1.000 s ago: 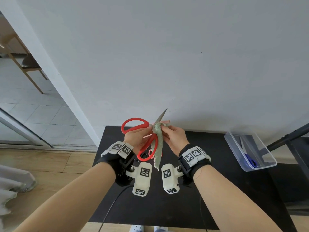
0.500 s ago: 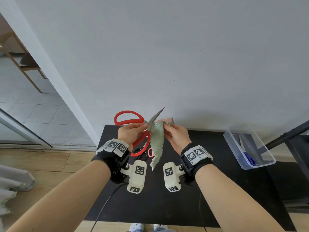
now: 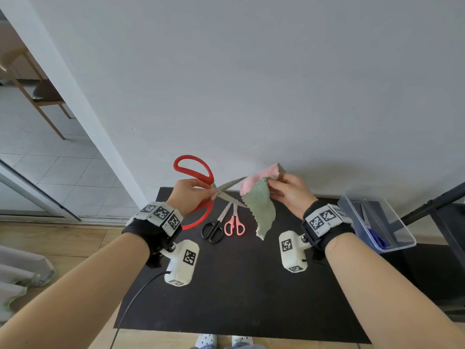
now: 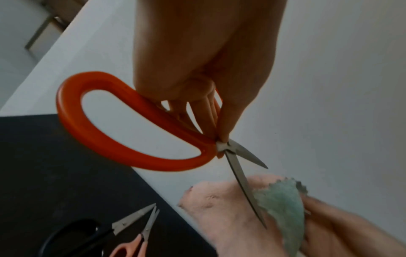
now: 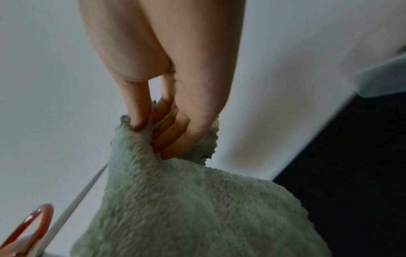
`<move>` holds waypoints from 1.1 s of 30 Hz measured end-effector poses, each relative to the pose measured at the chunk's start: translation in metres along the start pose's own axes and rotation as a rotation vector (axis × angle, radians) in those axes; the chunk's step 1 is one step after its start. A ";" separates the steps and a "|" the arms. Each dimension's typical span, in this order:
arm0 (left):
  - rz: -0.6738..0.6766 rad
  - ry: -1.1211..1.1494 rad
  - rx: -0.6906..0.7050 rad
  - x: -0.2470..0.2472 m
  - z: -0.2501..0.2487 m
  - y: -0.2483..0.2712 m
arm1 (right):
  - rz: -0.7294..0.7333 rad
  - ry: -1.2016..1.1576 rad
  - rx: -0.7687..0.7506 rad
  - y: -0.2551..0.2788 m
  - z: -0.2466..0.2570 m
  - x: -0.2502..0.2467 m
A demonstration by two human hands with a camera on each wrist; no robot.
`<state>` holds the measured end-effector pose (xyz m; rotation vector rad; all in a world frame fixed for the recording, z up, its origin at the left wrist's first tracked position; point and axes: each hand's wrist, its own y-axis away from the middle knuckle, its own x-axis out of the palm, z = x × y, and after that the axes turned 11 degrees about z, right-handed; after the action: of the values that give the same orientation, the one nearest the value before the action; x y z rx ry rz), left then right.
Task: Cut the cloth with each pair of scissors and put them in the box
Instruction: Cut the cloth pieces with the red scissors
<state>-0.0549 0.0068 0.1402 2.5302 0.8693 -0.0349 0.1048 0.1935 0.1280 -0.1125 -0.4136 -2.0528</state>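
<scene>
Left hand [image 3: 191, 195] grips the red scissors [image 3: 195, 177], blades parted, right beside the cloth [image 3: 261, 205] pinched up by the right hand [image 3: 289, 195], all above the worktop [image 3: 251, 285]. Box [image 3: 392, 238] sits far right.

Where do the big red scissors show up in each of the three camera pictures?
Head: red scissors left of centre, in the left hand.
Left wrist: centre, handles large.
Right wrist: bottom left corner, handle and blade only.
Shared landmark: the cloth.
</scene>
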 end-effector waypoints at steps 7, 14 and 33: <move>0.154 -0.270 0.022 0.004 -0.004 0.005 | 0.157 0.579 -0.023 -0.014 0.019 0.016; 0.173 -0.394 0.062 0.009 -0.003 0.005 | 0.339 0.807 0.080 -0.013 0.015 0.038; 0.273 -0.354 0.079 0.014 0.004 0.009 | 0.336 0.889 0.321 -0.014 0.003 0.052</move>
<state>-0.0378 0.0072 0.1380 2.5813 0.3883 -0.4231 0.0663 0.1579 0.1402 0.8388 -0.1371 -1.4900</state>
